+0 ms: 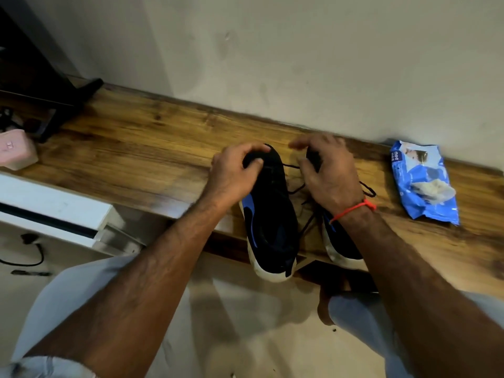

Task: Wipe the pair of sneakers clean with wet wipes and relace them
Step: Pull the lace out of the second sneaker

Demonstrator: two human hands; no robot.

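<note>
Two black sneakers with blue side stripes and white soles stand side by side on the wooden shelf point(141, 148), their near ends hanging over its front edge. My left hand point(234, 173) grips the far end of the left sneaker point(272, 222), fingers curled over its rim. My right hand point(327, 175) grips the far end of the right sneaker point(341, 246), which my wrist mostly hides. Loose black laces point(308, 222) trail between the shoes. A blue pack of wet wipes point(422, 184) lies on the shelf to the right, a wipe showing at its opening.
The shelf runs along a pale wall. A dark stand point(54, 105) and a pink box point(16, 154) sit at its left end. A white unit point(54, 211) stands below left, with a black cable point(30, 252) on the floor. My knees are under the shelf's edge.
</note>
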